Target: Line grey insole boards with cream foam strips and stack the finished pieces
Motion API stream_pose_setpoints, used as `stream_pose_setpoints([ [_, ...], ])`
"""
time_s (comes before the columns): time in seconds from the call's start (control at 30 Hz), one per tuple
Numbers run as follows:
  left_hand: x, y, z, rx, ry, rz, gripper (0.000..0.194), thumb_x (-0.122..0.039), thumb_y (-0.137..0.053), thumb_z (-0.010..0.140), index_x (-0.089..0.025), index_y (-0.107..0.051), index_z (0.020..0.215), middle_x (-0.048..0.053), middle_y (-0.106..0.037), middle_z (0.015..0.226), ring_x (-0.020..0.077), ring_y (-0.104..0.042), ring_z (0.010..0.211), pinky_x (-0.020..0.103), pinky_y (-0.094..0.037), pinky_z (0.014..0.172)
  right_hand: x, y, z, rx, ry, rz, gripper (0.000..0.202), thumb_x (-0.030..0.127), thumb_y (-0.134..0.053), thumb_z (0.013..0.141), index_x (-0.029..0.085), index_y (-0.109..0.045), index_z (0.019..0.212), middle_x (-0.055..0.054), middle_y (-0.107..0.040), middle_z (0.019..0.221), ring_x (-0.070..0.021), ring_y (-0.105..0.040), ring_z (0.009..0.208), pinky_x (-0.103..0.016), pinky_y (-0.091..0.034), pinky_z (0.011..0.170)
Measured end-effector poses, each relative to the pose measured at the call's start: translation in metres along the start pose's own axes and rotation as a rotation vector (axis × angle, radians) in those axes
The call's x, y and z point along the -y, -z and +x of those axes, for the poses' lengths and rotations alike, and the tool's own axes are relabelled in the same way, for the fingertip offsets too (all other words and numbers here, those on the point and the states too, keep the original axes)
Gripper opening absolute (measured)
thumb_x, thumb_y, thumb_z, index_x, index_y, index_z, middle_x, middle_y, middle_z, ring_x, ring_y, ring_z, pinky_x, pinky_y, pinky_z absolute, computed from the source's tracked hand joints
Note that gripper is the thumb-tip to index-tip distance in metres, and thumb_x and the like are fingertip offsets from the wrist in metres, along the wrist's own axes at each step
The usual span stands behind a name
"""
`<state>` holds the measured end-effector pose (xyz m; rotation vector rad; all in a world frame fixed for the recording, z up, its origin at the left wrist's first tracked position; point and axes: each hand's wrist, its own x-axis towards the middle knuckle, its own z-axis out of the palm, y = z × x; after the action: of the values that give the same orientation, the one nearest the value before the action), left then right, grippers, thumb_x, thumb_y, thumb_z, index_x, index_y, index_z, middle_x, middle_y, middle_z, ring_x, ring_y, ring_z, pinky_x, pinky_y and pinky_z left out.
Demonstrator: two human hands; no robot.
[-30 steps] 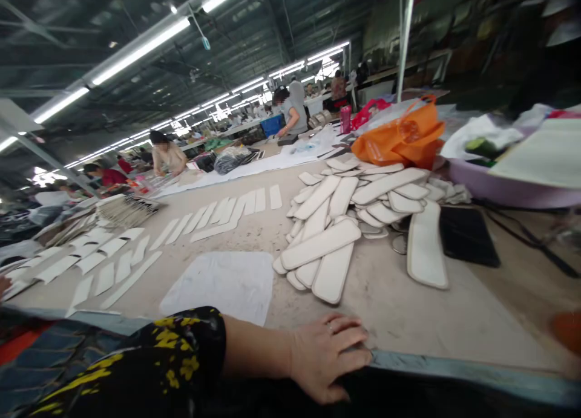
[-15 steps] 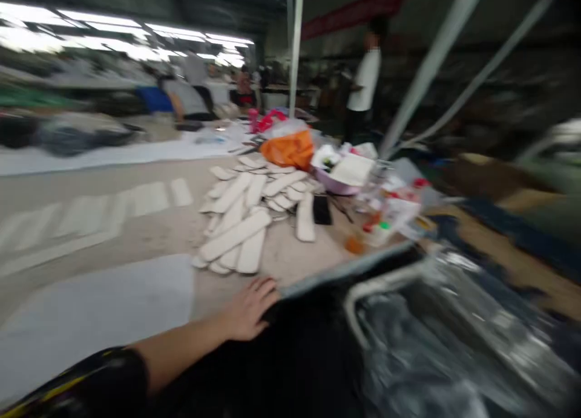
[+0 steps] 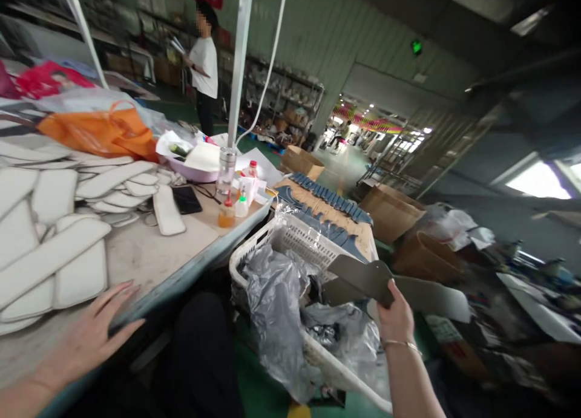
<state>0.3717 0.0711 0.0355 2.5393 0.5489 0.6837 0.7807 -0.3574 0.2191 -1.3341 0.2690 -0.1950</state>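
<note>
Your right hand (image 3: 397, 315) holds flat dark-gray pieces (image 3: 358, 276) over a white plastic basket (image 3: 304, 242), left hand (image 3: 86, 333) spread empty at the beige tabletop's (image 3: 136, 251) edge, off-white oblong pads (image 3: 49, 248) piled unsorted beside it.

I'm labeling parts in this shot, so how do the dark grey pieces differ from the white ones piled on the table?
The dark grey pieces look plain, while the white pieces have a darker line around their edges.
The dark grey pieces are gripped in the right hand over the crate; the white pieces lie heaped on the table.
Both are long and flat, with rounded ends or corners.
</note>
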Motion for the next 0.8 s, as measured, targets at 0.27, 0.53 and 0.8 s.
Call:
stream_pose_setpoints([
  [0.27,-0.092,0.049,-0.019,-0.111,0.304,-0.367,0.073,-0.050,-0.050,0.080,-0.018,-0.018,0.138,0.013,-0.028,0.143,0.0268,-0.026,0.132,0.046,-0.022,0.109,-0.040,-0.097,-0.113,0.467,-0.219,0.106,0.032,0.034,-0.067,0.069,0.025,-0.063,0.100,0.000,-0.067,0.100,-0.0155,-0.063,0.092,-0.028,-0.056,0.074],
  [0.53,-0.070,0.113,-0.089,-0.277,0.563,-1.019,0.089,-0.061,-0.057,0.071,-0.019,-0.018,0.139,0.008,-0.063,0.094,0.0209,-0.061,0.084,0.033,-0.047,0.071,-0.146,-0.225,-0.378,0.938,-0.682,0.048,0.036,0.027,-0.074,0.060,0.021,-0.065,0.095,0.002,-0.070,0.087,-0.0152,-0.065,0.079,-0.024,-0.056,0.066],
  [0.8,-0.010,0.207,-0.209,-0.739,0.938,-1.088,0.064,-0.042,-0.067,0.070,-0.021,-0.041,0.125,0.001,-0.064,0.076,0.0148,-0.060,0.066,0.024,-0.045,0.061,-0.216,-0.231,-0.571,1.194,-0.890,-0.078,0.045,0.028,-0.081,0.052,0.011,-0.066,0.090,-0.007,-0.069,0.097,-0.0215,-0.063,0.093,-0.027,-0.055,0.075],
])
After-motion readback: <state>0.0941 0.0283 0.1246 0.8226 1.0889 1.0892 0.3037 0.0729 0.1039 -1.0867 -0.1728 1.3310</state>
